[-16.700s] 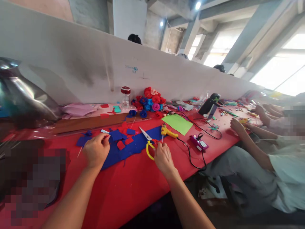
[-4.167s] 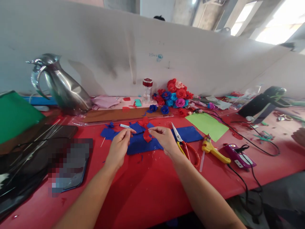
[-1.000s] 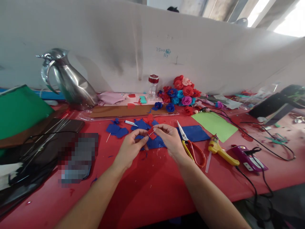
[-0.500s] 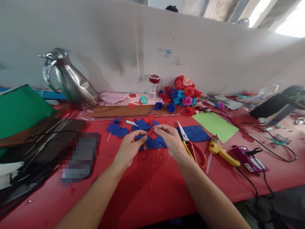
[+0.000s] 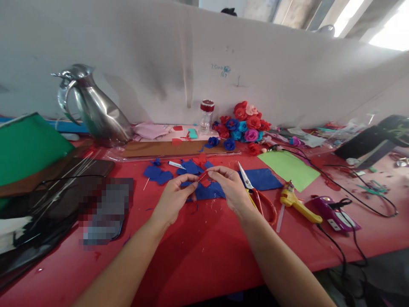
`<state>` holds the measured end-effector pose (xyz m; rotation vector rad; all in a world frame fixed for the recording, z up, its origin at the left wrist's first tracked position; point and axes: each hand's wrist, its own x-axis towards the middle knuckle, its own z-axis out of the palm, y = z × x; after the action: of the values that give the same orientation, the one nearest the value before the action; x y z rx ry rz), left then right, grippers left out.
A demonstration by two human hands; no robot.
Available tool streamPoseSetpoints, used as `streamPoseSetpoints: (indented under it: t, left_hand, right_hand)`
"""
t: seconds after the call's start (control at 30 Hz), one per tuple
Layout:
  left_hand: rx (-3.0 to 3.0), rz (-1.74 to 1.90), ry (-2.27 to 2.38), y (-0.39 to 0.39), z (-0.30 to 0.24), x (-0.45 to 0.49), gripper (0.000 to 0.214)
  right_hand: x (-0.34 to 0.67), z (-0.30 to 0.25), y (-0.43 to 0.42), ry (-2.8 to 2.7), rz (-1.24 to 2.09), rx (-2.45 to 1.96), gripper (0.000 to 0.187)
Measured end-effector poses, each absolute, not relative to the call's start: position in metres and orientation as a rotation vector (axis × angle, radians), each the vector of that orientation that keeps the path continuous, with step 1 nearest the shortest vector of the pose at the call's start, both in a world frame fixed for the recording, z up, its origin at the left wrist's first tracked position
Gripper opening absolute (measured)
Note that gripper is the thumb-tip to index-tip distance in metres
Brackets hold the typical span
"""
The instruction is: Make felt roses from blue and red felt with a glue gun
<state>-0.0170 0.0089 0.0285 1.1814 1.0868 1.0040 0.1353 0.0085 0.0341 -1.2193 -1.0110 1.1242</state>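
My left hand (image 5: pixel 174 197) pinches one end of a thin, pale stick (image 5: pixel 202 176) between thumb and fingertips. The fingers of my right hand (image 5: pixel 232 191) are closed on its other end. Just below the stick, between the hands, shows a small red paper piece (image 5: pixel 205 183); whether it touches the stick I cannot tell. Under the fingers lies a blue sheet (image 5: pixel 209 192). Blue cut pieces (image 5: pixel 153 172) and a white marker-like tube (image 5: pixel 176 165) lie beyond my left hand. Scissors (image 5: pixel 255 192) with red and yellow handles rest beside my right hand.
A yellow glue gun (image 5: pixel 298 204) and a purple power box (image 5: pixel 335 213) with cables lie at right, near a green sheet (image 5: pixel 290 168). Paper roses (image 5: pixel 246 123) and a glass jar (image 5: pixel 206 119) stand behind. At left are a steel jug (image 5: pixel 96 106) and a phone (image 5: pixel 107 209).
My right hand has shifted very slightly to the right. Both hands keep their pinch on the stick, and the things on the table lie as before.
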Motion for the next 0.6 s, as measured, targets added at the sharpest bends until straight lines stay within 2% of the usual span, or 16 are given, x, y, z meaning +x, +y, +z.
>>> streamPoseSetpoints:
  t: [0.6]
  left_hand:
    - [1.189,0.982,1.073,0.0086,0.0299,-0.017,0.018]
  right_hand:
    - [0.1344,0.0331,0.008,-1.112,1.148,-1.208,0.012]
